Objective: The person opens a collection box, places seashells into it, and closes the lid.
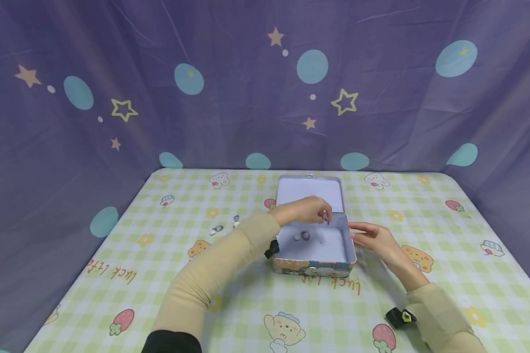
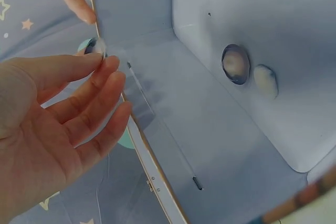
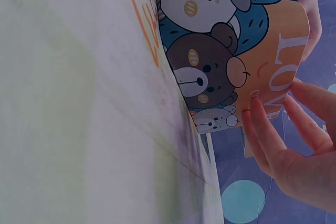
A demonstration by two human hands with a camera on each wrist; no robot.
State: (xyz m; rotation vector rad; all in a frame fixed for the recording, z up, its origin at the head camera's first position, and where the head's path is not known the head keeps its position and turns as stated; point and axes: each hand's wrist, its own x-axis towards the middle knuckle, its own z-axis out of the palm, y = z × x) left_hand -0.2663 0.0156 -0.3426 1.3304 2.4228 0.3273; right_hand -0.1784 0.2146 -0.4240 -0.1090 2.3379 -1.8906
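Observation:
A tin box (image 1: 311,269) with printed cartoon bears stands on the table, its lid (image 1: 310,190) swung back on the far side. Over the box's far right part, my left hand (image 1: 310,210) pinches a small seashell (image 2: 95,47) between thumb and fingers; the shell has a dark rim and a pale middle. On the box floor lie a dark-rimmed shell (image 2: 235,64) and a pale, whitish shell (image 2: 266,81), side by side. My right hand (image 1: 380,241) rests straight fingertips against the outer right wall of the box, near its far corner.
Several small shells (image 1: 216,229) lie on the table left of the box, partly behind my left forearm. A green checked cloth (image 1: 128,255) with printed figures covers the table. Purple curtains (image 1: 247,98) hang behind and at both sides. Each wrist carries a black camera (image 1: 397,317).

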